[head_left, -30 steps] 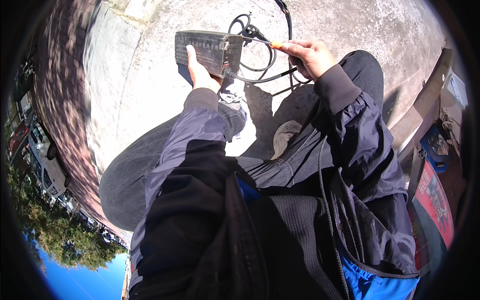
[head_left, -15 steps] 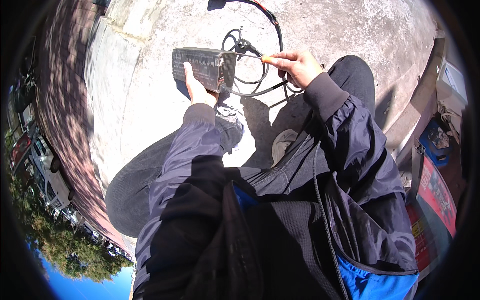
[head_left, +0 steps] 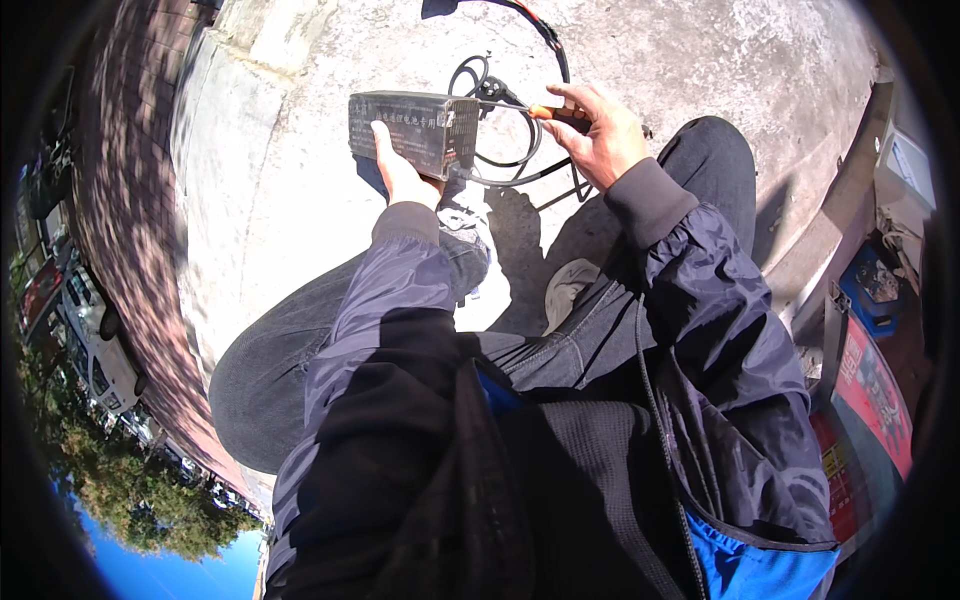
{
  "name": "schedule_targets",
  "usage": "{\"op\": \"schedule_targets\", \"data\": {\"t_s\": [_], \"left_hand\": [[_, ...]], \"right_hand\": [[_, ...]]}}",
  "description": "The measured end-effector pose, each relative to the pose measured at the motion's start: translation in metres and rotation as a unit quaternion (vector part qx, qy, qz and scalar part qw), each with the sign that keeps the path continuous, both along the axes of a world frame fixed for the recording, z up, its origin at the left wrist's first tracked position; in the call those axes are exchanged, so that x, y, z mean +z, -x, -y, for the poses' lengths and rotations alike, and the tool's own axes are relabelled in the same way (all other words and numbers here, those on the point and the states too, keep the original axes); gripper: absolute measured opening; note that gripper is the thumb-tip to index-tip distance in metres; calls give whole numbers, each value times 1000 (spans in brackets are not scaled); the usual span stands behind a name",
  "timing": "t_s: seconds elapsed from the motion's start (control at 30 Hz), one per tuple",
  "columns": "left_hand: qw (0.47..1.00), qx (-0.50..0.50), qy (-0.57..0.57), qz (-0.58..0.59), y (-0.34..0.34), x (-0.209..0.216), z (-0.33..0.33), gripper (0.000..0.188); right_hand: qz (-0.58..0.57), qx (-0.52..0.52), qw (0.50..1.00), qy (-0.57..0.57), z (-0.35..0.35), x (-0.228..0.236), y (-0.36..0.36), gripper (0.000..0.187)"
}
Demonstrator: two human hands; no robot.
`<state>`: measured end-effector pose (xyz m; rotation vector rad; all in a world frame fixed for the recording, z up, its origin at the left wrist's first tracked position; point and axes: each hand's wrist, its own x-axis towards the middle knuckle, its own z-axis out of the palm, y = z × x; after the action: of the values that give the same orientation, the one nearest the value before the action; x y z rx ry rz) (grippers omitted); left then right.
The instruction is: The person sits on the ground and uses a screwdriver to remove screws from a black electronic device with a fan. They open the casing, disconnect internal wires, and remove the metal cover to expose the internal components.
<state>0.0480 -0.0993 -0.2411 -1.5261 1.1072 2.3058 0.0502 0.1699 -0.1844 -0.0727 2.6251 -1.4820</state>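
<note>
My left hand [head_left: 404, 182] holds a black box-shaped charger [head_left: 408, 122] from the near side, thumb lying up along its printed face. The charger's vented end points right. In my right hand [head_left: 618, 142] is a screwdriver [head_left: 546, 113] with an orange and black handle, gripped between thumb and fingers. Its thin shaft runs left, and the tip meets the upper part of the vented end; the screw itself is too small to make out. A black cable [head_left: 524, 183] leaves the lower corner of that end. Behind the shaft lies a black plug [head_left: 492, 88] on a coiled cord.
I sit on pale concrete ground [head_left: 690, 60], legs bent on both sides. Another cable [head_left: 548, 35] with red wire runs at the top. At the right are a blue container [head_left: 872, 285] and a red box [head_left: 868, 385]. Parked cars [head_left: 100, 345] stand far left.
My right hand's fingers have opened and shifted around the screwdriver handle, showing more of its black part. The charger and left hand have moved slightly right.
</note>
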Motion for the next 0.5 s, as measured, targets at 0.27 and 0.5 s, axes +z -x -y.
{"op": "schedule_targets", "data": {"t_s": [0.27, 0.5], "left_hand": [[1000, 5, 8, -2, 0, -3, -1, 74], [1000, 9, 7, 25, 2, -15, 1, 72]], "right_hand": [[340, -180, 891, 241, 1, 10, 4, 49], [52, -1, 998, 23, -3, 6, -5, 23]]}}
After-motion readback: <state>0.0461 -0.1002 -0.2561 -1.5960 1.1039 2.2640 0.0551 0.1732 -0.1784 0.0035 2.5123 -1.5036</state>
